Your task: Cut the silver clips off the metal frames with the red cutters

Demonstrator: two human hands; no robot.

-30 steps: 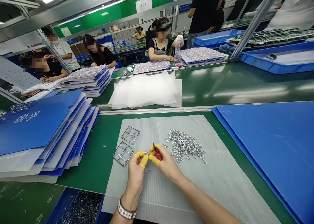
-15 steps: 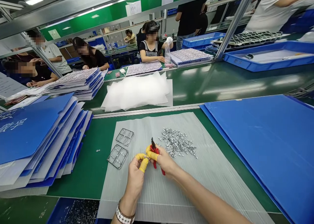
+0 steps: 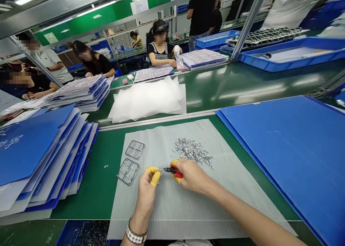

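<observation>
Yellow finger cots cover fingertips on both hands. My left hand (image 3: pixel 147 186) pinches a small shiny metal-coloured part (image 3: pixel 159 171) between thumb and forefinger. Just to its right, my right hand (image 3: pixel 192 176) is wrapped round red-handled cutting pliers (image 3: pixel 169 170), whose dark jaws point left toward that part, a little apart from it. Left of my hands lie two square frames with small silvery parts inside, an upper frame (image 3: pixel 135 150) and a lower frame (image 3: pixel 128 172). A heap of small silvery parts (image 3: pixel 192 150) rests beyond my right hand. All lie on a white foam sheet (image 3: pixel 215 210).
Blue and white folders (image 3: pixel 40 141) are stacked at left, and blue sheets (image 3: pixel 285 141) lie at right. A blue bin (image 3: pixel 88 233) of dark scraps sits below the table edge. Beyond the rail are white sheets (image 3: pixel 145 100), a blue tray (image 3: pixel 291 55) and several co-workers.
My right hand has moved right, away from my left fingers. The pliers have swung from pointing up to pointing left at the part. The left hand keeps its pinch.
</observation>
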